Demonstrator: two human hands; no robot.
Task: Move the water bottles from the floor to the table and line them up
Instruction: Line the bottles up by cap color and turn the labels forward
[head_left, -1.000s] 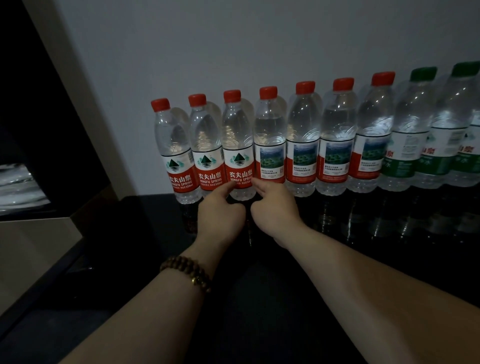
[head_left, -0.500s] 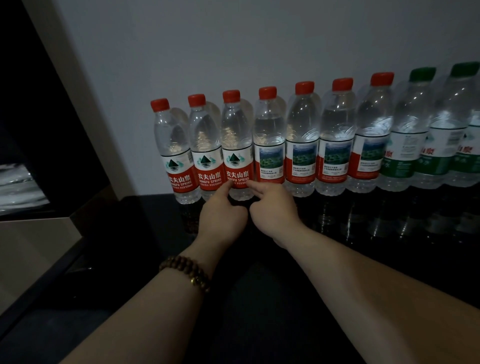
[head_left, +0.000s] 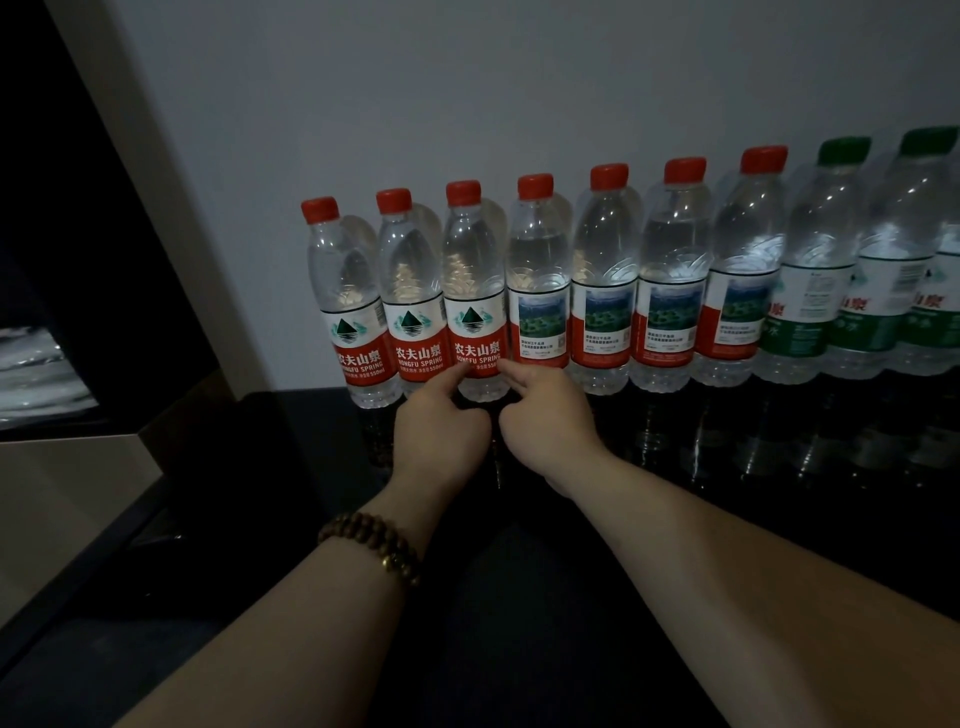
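On the counter (head_left: 779, 519), left hand (head_left: 441, 436) and right hand (head_left: 550, 415), forefingers out, touch third bottle (head_left: 475, 291). Likely full, heavyish, slick; grip at label.

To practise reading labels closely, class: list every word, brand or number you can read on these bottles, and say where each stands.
"农夫山泉": red labels of the three left bottles
"NONGFU SPRING": same labels, just beneath
"550ml": bottom line on the leftmost bottle
"山泉": green-capped bottles, the rest turned away
Fine print on the picture labels: too small to read
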